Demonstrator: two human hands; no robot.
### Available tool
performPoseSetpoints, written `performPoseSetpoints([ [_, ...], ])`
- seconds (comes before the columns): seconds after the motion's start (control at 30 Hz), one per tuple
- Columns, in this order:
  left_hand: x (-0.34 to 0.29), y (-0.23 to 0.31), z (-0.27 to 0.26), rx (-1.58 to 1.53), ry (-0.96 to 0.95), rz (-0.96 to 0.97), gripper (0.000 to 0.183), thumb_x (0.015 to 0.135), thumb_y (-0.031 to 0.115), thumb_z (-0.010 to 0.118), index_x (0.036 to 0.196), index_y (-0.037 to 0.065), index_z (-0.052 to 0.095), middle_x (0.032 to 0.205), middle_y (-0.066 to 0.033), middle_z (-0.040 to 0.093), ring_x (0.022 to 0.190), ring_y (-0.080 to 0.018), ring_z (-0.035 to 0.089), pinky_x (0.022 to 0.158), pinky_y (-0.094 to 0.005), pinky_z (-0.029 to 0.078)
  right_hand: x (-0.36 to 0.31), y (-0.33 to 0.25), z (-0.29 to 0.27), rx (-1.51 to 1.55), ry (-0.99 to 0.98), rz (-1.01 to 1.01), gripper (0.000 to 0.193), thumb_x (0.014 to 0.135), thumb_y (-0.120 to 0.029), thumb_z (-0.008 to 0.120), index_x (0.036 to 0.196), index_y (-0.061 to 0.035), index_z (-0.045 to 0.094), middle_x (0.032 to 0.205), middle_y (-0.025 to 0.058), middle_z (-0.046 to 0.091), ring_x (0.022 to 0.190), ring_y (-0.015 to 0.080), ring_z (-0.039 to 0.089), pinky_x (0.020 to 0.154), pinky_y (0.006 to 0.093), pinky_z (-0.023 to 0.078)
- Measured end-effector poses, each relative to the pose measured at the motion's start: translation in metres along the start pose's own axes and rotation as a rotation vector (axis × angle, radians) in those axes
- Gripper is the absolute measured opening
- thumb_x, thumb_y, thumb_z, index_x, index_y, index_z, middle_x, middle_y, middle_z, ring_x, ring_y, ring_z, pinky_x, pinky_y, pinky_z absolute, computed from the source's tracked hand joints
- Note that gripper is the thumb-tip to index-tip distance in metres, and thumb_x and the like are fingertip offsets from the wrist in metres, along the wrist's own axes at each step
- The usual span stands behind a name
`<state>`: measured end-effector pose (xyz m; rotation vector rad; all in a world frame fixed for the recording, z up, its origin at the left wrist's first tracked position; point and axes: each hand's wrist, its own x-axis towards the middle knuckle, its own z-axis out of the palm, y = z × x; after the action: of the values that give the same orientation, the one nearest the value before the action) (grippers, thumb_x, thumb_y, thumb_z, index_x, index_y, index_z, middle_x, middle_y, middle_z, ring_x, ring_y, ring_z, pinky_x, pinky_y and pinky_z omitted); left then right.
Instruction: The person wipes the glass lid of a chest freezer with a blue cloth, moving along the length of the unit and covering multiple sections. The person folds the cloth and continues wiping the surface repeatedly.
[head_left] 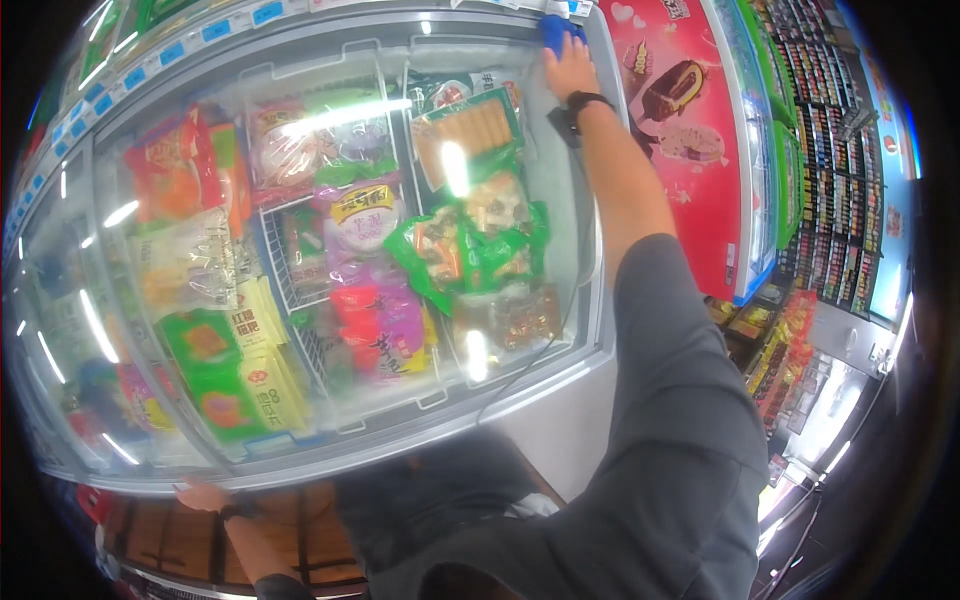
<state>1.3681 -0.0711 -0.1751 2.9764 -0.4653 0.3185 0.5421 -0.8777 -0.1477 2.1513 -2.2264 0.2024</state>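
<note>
Freezer wiping posture, seen from above. The right hand [570, 68] lays its fingers on a blue cloth [555, 33] at the far right corner of the chest freezer [400, 446]; the left touches the near rim. Neither grip's closure can be told. Overreaching might shift the cloth; the cord [549, 348] could snag. Packets [365, 220] bear printed characters.

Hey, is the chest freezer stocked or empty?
Stocked: inside the chest freezer, many colourful food packages lie side by side, some around white wire baskets.
</note>
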Motion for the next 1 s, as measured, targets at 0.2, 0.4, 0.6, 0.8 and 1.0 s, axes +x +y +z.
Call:
performPoseSetpoints([
  [0.2,0.012,-0.013,0.008,0.065,-0.098,-0.049,0.067,0.104,0.049,0.054,0.146,-0.002,0.05,0.142,-0.0269,0.056,0.133,-0.0449,0.05,0.109,-0.055,0.043,-0.001,0.014,0.012,0.076,0.037,-0.065,0.075,0.103,-0.053,0.046,0.161,-0.0075,0.03,0.164,0.023,0.032,0.151,0.0434,0.029,0.124,0.0499,0.026],
  [0.4,0.006,0.005,-0.002,0.072,-0.075,0.093,0.06,0.105,0.043,0.054,0.144,-0.002,0.053,0.142,-0.0269,0.056,0.13,-0.0448,0.052,0.11,-0.0523,0.041,-0.084,0.011,-0.017,0.016,-0.085,-0.111,0.077,0.103,-0.051,0.047,0.16,-0.0024,0.028,0.162,0.0309,0.03,0.147,0.049,0.034,0.122,0.0522,0.03],
  [0.6,0.007,0.02,-0.009,0.044,-0.123,0.107,0.057,0.106,0.04,0.052,0.143,-0.004,0.053,0.14,-0.027,0.058,0.129,-0.0445,0.053,0.109,-0.0516,0.041,-0.129,-0.004,-0.049,-0.293,-0.109,-0.243,0.069,0.098,-0.043,0.058,0.15,-0.0006,0.044,0.141,0.0235,0.054,0.12,0.0403,0.059,0.102,0.0504,0.047],
  [0.8,-0.002,0.027,-0.014,0.03,-0.08,0.18,0.055,0.106,0.037,0.05,0.141,-0.006,0.054,0.14,-0.0281,0.057,0.129,-0.045,0.052,0.11,-0.0521,0.039,-0.16,0.018,-0.062,-0.2,0.005,-0.225,0.063,0.094,-0.039,0.065,0.146,-0.0069,0.051,0.128,0.0226,0.061,0.11,0.0397,0.064,0.095,0.0505,0.051],
  [1.0,0.0,0.025,-0.015,0.051,-0.111,0.232,0.054,0.106,0.035,0.05,0.14,-0.007,0.055,0.139,-0.0291,0.057,0.129,-0.0459,0.052,0.111,-0.0519,0.037,-0.13,0.036,-0.042,0.069,-0.04,0.192,0.069,0.087,-0.051,0.064,0.137,-0.0034,0.059,0.122,0.0279,0.064,0.112,0.0447,0.064,0.098,0.0514,0.05],
])
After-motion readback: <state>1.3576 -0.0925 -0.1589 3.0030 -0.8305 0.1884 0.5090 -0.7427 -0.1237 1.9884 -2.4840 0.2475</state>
